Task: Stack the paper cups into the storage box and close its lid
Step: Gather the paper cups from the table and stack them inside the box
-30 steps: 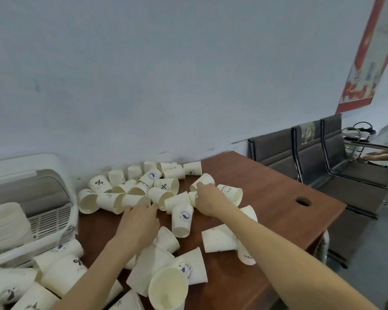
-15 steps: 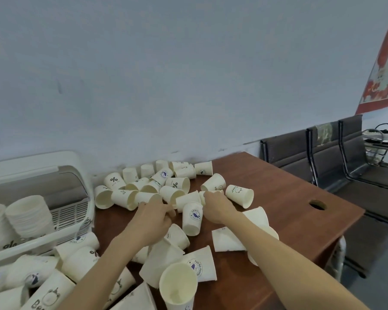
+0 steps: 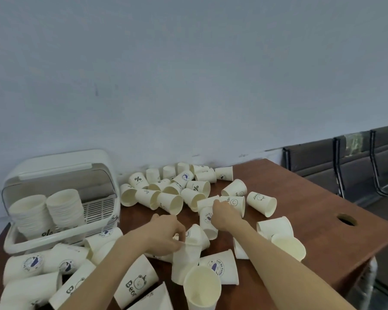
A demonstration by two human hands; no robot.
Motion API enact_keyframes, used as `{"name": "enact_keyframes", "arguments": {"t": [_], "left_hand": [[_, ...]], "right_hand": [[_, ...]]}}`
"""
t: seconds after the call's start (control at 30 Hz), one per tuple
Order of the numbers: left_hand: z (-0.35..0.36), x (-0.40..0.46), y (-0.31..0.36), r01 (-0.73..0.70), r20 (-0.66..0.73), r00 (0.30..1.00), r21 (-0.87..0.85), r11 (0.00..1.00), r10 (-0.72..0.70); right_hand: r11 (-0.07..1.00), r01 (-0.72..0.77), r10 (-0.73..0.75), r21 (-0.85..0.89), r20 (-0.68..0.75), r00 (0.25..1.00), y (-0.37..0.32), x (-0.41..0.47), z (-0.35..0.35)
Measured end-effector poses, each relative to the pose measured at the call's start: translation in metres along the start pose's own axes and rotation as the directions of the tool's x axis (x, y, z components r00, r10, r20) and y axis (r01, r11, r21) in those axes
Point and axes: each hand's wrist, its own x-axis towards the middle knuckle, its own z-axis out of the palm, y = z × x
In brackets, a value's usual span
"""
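Note:
Many white paper cups (image 3: pixel 169 203) lie scattered over the brown table (image 3: pixel 300 204). At the left stands the white storage box (image 3: pixel 54 239) with its lid raised, and two stacks of cups (image 3: pixel 64 206) stand inside it. My left hand (image 3: pixel 166 233) pinches the rim of a cup (image 3: pixel 184 265) lying in the middle of the pile. Farther back, the fingers of my right hand (image 3: pixel 224 214) curl over a lying cup with a smiley print (image 3: pixel 234 201).
A round cable hole (image 3: pixel 346 219) sits in the table near its right edge. Dark metal waiting chairs (image 3: pixel 345 162) stand beyond the right side. The wall runs close behind the cups. More cups (image 3: pixel 34 265) crowd the near left corner.
The view has swung left, bringing the box and its stacks further into sight. My left hand drew back toward me onto a nearer cup. My right hand stayed at the smiley cup.

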Motion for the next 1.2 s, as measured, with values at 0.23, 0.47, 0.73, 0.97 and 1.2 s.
{"name": "enact_keyframes", "arguments": {"t": [0.23,0.47,0.73,0.97,1.2], "left_hand": [[-0.014,-0.006,-0.015,-0.004,-0.171,0.985,-0.031,1.000,-0.001],[-0.016,-0.008,-0.030,0.006,-0.344,0.939,-0.064,0.998,-0.028],[-0.020,-0.009,-0.046,0.103,-0.540,0.833,-0.065,0.993,-0.122],[-0.021,-0.024,-0.072,0.249,-0.633,0.720,-0.144,0.958,-0.283],[-0.031,-0.063,-0.111,0.379,-0.737,0.557,-0.186,0.906,-0.384]], "right_hand": [[0.998,-0.044,0.040,0.037,0.125,0.991,-0.002,0.009,0.000],[0.998,-0.027,0.013,0.053,0.244,0.970,-0.016,0.018,-0.009],[0.995,0.097,-0.098,0.013,0.087,0.991,-0.039,0.018,-0.032],[0.975,0.221,-0.223,-0.030,-0.105,0.969,-0.074,0.022,-0.049],[0.917,0.387,-0.346,0.101,-0.286,0.894,-0.145,0.027,-0.059]]}}
